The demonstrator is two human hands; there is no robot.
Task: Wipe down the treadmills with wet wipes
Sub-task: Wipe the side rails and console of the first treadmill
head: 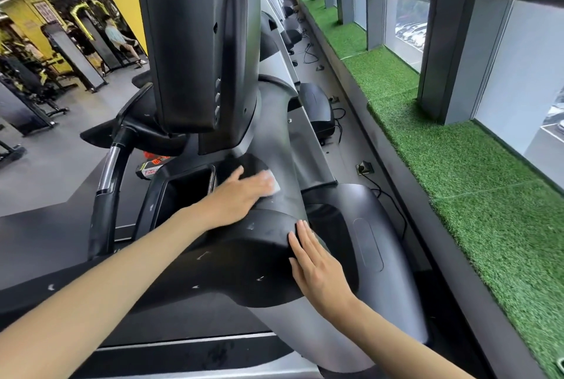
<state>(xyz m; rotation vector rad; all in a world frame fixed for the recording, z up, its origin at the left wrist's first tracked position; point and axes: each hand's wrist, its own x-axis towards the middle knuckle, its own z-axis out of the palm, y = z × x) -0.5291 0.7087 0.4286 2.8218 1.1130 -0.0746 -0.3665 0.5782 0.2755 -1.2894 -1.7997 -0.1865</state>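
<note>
Wipe under flat left hand beside pocket; right hand flat on treadmill

Black treadmill console; white wipe; green turf.

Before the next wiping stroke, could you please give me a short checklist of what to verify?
1. Wipe under the left hand: ok, pressed onto the console.
2. Right hand bracing: ok, flat on the console's edge.
3. Surface ahead of the wipe free of objects: ok, bare housing.
4. Wipe moist enough: cannot tell.
5. Pocket beside the left hand already wiped: cannot tell.
</note>
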